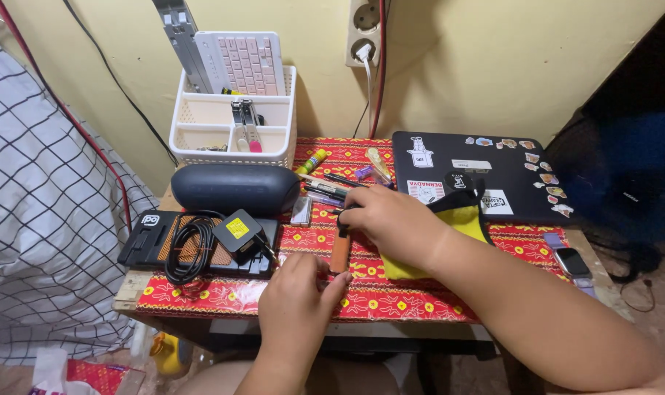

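Both hands grip a slim orange-brown tube (339,252): left hand (297,296) pinching its six-o'clock end, right hand (391,219) curled over the twelve-o'clock end; a steady, gentle pull seems needed.

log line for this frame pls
left hand: touching orange tube | right hand: over pens, grip unclear | yellow pouch: beside right hand | surface: red patterned cloth
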